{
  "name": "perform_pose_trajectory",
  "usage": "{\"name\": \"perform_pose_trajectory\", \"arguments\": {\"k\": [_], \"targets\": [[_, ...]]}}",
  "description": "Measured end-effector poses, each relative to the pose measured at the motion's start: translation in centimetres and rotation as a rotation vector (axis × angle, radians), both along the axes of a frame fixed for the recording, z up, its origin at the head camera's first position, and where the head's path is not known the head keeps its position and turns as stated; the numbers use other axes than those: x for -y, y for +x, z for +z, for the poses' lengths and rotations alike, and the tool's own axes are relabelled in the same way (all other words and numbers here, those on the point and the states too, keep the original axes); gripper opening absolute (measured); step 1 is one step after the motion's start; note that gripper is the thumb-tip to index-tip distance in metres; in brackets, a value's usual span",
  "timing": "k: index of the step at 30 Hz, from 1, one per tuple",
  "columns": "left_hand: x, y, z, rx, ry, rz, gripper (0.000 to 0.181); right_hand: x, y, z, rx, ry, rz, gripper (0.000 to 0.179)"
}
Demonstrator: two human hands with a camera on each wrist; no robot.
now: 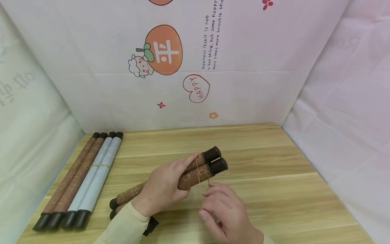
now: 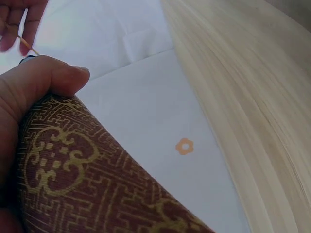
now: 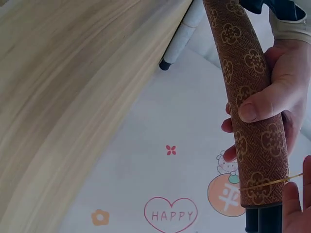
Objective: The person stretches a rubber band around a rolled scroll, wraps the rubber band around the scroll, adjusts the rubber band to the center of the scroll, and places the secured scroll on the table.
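Two brown scrolls (image 1: 192, 179) with gold patterns and black end knobs lie side by side, tilted up toward the right. My left hand (image 1: 164, 186) grips the pair around the middle, thumb on the near side. Near their right end a thin yellowish rubber band (image 3: 262, 185) passes around both. Fingers of my right hand (image 1: 226, 208) are curled at the band and draw part of it away from the scrolls, toward me. In the left wrist view, the scroll pattern (image 2: 58, 160) fills the lower left, and the stretched band (image 2: 28, 46) shows beyond my thumb.
At the left of the wooden table (image 1: 274, 189) lie two brown scrolls (image 1: 71, 176) and two light blue scrolls (image 1: 94, 176), each pair banded. A white printed cloth (image 1: 243, 95) stands behind the table, with white cloth on both sides.
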State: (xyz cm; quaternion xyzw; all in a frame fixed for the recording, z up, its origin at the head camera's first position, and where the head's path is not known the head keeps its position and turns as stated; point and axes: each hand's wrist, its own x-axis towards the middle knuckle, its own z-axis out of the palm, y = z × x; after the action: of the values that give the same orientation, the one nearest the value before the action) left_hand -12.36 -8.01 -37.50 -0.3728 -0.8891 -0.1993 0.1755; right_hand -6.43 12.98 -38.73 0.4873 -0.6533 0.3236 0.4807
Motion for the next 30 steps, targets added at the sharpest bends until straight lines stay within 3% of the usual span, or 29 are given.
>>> {"name": "perform_pose_trajectory", "arguments": {"k": [8, 15, 21, 24, 28, 30], "targets": [[0.5, -0.3, 0.4, 0.086, 0.064, 0.024, 0.108, 0.3, 0.5, 0.1, 0.015, -0.029, 0.095, 0.034], [1.0, -0.8, 0.8, 0.059, 0.102, 0.049, 0.107, 0.4, 0.9, -0.7, 0.098, -0.078, 0.102, 0.027], [1.4, -0.9, 1.1, 0.011, 0.113, 0.047, 0.107, -0.1, 1.8, -2.1, 0.289, -0.057, -0.115, 0.024], [1.3, -0.8, 1.2, -0.01, 0.107, 0.035, 0.106, -0.3, 1.9, -2.4, 0.455, -0.014, -0.247, 0.024], [1.3, -0.7, 1.1, -0.034, 0.108, 0.022, 0.107, -0.4, 2.0, -2.2, 0.722, 0.025, -0.352, 0.036], [1.3, -0.6, 1.0, -0.04, 0.109, 0.021, 0.108, -0.5, 1.9, -2.1, 0.762, 0.043, -0.376, 0.025]]}}
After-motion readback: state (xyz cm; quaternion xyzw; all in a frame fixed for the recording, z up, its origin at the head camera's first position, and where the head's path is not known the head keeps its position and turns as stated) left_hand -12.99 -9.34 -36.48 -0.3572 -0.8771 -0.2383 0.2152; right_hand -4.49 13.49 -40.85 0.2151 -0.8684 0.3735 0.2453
